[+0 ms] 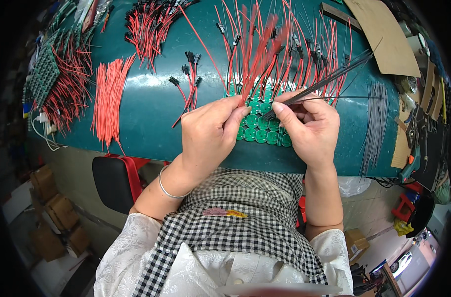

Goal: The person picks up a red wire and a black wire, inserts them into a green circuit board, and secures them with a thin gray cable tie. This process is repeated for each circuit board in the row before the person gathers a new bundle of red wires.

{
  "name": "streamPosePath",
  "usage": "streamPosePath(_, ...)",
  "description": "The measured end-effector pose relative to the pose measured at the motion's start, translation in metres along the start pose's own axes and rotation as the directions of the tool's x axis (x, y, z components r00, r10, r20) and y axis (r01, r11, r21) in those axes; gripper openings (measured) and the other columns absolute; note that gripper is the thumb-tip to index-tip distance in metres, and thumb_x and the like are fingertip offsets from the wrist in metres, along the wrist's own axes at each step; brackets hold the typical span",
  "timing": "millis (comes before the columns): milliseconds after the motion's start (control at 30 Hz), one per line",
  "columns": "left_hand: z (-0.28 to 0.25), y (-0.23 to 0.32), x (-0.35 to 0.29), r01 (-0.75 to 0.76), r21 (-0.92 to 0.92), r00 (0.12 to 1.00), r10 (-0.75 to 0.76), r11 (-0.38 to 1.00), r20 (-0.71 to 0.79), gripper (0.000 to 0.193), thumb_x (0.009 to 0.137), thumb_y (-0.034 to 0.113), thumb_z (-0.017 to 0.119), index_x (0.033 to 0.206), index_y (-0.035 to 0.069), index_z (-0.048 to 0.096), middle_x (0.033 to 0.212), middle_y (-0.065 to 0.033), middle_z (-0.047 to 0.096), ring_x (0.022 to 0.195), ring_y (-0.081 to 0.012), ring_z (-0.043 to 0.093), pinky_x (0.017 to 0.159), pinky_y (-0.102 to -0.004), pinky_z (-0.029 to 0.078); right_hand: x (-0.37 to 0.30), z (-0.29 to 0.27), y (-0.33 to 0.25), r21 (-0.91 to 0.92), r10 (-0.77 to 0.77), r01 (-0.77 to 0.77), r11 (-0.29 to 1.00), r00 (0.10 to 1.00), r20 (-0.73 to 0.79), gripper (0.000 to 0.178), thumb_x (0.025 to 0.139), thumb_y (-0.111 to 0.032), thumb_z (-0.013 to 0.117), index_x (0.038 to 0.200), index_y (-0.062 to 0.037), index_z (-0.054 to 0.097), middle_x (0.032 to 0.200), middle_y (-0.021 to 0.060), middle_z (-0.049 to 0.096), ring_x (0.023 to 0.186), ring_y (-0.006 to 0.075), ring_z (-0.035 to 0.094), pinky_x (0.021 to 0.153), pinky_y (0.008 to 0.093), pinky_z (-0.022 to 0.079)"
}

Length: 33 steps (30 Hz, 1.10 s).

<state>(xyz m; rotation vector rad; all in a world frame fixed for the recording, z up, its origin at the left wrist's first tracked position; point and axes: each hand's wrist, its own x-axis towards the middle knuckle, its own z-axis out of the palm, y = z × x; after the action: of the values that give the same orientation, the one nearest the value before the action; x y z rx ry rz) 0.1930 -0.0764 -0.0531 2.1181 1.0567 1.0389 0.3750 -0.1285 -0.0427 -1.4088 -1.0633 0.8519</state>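
Black wires in right hand slant up-right.

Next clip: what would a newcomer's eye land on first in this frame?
Most striking is the fan of red wires spreading up from a panel of small round green circuit boards at the centre of the dark green table. Both hands work there: the left hand fingers the wires, while the right hand pinches a bundle of thin black wires. A flat sheaf of loose red wires lies to the left.
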Motion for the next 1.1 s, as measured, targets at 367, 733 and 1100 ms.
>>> streamPosePath(367,-0.003,0.008,-0.001,0.066,-0.063,0.996,-0.069,0.996,-0.055,0.015,0.085,-0.002,0.073,0.1,-0.004,0.072,0.079,-0.0096,0.074,0.064,-0.0099,0.069,0.057,-0.0216,0.054,0.002,0.006,-0.003,-0.08,-0.097,0.096,0.992,0.995,-0.007,0.009,0.079,0.001,0.075,0.087,0.005,0.073,0.082,0.0093,0.072,0.068,0.0116,0.068,0.06,0.0227,0.053)
streamPosePath(733,0.001,0.012,0.006,0.157,-0.276,0.987,-0.158,0.948,0.019,0.005,0.087,-0.003,0.07,0.091,-0.005,0.071,0.077,-0.007,0.072,0.062,-0.0084,0.067,0.055,-0.0206,0.053,0.003,0.007,-0.004,-0.184,-0.14,0.136,0.973,0.99,-0.007,0.009,0.078,0.001,0.075,0.086,0.0052,0.072,0.08,0.0103,0.072,0.066,0.0122,0.068,0.058,0.0229,0.053)
streamPosePath(1100,0.01,0.009,0.004,0.138,-0.254,0.989,-0.146,0.957,-0.013,0.008,0.083,0.0,0.074,0.086,-0.004,0.068,0.077,-0.0126,0.072,0.066,-0.0163,0.072,0.054,-0.0255,0.056,0.006,0.01,-0.003,-0.285,-0.224,0.256,0.924,0.965,0.139,0.031,0.079,0.003,0.071,0.11,0.0021,0.069,0.074,0.0057,0.061,0.058,0.0087,0.057,0.05,0.0238,0.046)
